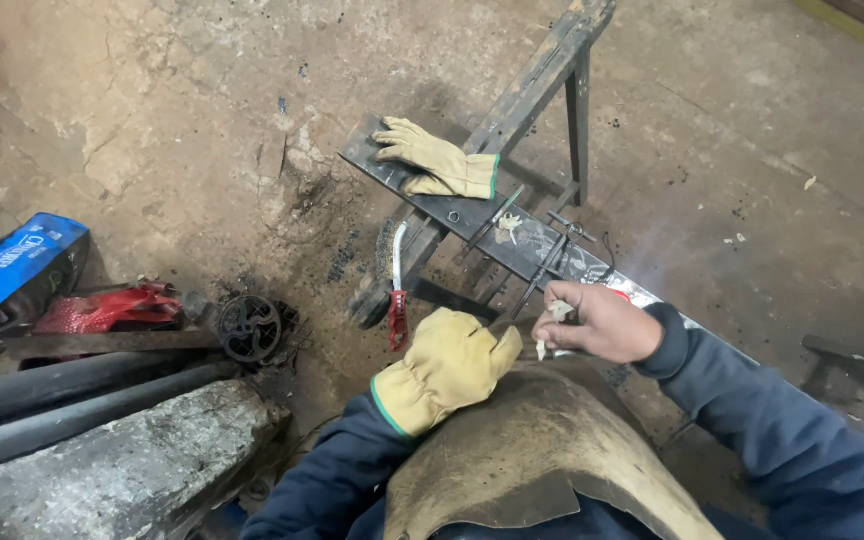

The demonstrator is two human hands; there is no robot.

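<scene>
A: While the bare right hand [600, 322] pinches that small pale piece [556, 312], fingers closed on it just above the long flat steel bar [457, 208], what worries you?

B: The grip is only fingertips. A slip could drop the piece onto the dusty concrete floor [202, 120], and bare skin sits close to the bar's edge and the thin rods [537, 275] lying on it.

A: And the left hand [444, 368]?

B: Gloved in tan leather, loosely curled, clamped on nothing I can see, resting near the leather apron [532, 460].

A: Which way does the bar run?

B: Its long axis goes diagonally, from upper left under the spare glove [437, 160] down to the right past the wrist, lying across the sawhorse [542, 75]. The wire brush [392, 270] with the red handle could be knocked off too.
</scene>
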